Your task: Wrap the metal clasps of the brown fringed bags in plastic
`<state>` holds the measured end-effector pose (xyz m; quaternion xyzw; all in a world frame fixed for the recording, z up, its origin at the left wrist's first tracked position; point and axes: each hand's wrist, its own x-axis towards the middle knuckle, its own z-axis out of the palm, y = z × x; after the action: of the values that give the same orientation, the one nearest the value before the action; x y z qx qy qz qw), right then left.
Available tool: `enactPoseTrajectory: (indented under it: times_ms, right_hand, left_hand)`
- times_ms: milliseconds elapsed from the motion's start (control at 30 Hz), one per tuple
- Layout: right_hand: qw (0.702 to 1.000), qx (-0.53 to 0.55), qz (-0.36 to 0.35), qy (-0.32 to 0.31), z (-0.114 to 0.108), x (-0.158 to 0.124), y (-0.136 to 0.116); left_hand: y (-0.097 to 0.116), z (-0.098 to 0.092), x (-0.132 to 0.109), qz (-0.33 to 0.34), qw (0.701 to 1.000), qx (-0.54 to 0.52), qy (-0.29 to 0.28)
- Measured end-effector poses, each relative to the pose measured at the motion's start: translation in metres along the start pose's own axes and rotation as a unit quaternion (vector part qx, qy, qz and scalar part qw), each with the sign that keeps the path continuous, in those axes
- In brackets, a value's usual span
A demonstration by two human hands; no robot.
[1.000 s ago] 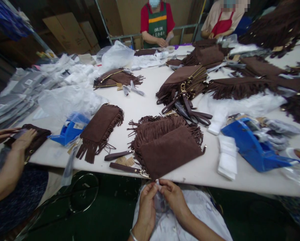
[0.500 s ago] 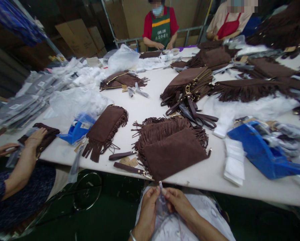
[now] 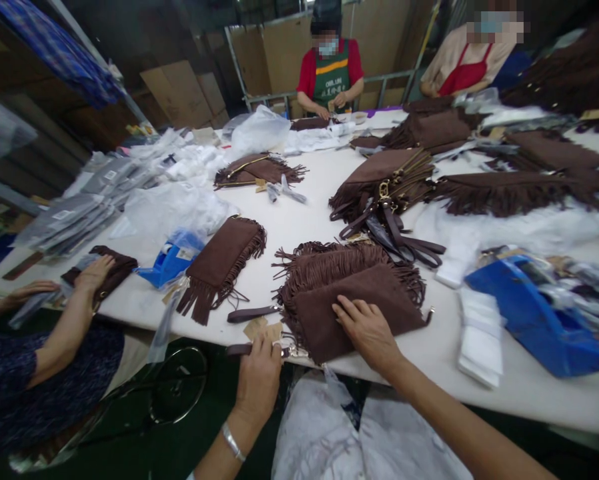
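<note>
Two brown fringed bags lie overlapped at the table edge before me; the front one is a flat suede clutch. My right hand rests on its face, fingers stretched out and holding nothing. To the left, my left hand is closed over a brown wrist strap, and its fingers hide the strap's middle. Tan paper tags lie between this strap and a second strap. From the clutch's lower corner a clear plastic sleeve hangs over the table edge.
A blue tape dispenser and another fringed bag are at left. On the right stand a blue bin and folded white sheets. A co-worker's hands handle a bag at far left. Two people stand across the table.
Both hands have let go of the clear plastic at the clutch's corner. My left hand has moved left to the wrist strap, my right hand up onto the clutch. The view has shifted slightly.
</note>
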<state>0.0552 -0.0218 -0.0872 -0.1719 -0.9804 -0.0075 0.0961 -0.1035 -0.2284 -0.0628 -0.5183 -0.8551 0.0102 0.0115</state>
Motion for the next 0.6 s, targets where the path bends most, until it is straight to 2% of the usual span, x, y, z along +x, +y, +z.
enactPoseTrajectory:
  times_ms: [100, 167, 200, 267, 300, 333, 367, 467, 500, 600]
  right_hand:
    - [0.999, 0.008, 0.032, 0.002, 0.005, 0.013, 0.006]
    - [0.999, 0.024, 0.043, -0.008, 0.007, 0.019, 0.007]
    - [0.998, 0.032, 0.046, -0.012, 0.008, 0.022, 0.007]
    - [0.998, 0.047, 0.048, -0.012, 0.009, 0.027, 0.01]
    - [0.998, 0.05, 0.047, -0.01, 0.01, 0.03, 0.011]
    - [0.998, 0.052, 0.046, -0.008, 0.011, 0.033, 0.013]
    - [0.998, 0.051, 0.045, -0.004, 0.011, 0.036, 0.015]
    - [0.998, 0.044, 0.048, 0.012, 0.01, 0.039, 0.017]
    - [0.998, 0.044, 0.051, 0.02, 0.009, 0.038, 0.017]
    - [0.997, 0.042, 0.051, 0.048, 0.009, 0.034, 0.016]
  left_hand:
    - [0.004, -0.02, -0.013, -0.053, 0.993, -0.095, -0.047]
    - [0.006, -0.024, -0.025, -0.086, 0.965, -0.239, -0.07]
    - [0.007, -0.022, -0.03, -0.107, 0.933, -0.331, -0.098]
    - [0.007, -0.011, -0.037, -0.162, 0.826, -0.51, -0.179]
    - [0.007, -0.004, -0.039, -0.188, 0.771, -0.57, -0.211]
    - [0.006, 0.003, -0.04, -0.207, 0.737, -0.604, -0.224]
    - [0.005, 0.01, -0.041, -0.218, 0.727, -0.614, -0.217]
    - [0.008, 0.019, -0.04, -0.21, 0.775, -0.574, -0.16]
    - [0.011, 0.02, -0.038, -0.204, 0.783, -0.567, -0.153]
    - [0.027, 0.02, -0.03, -0.195, 0.769, -0.594, -0.136]
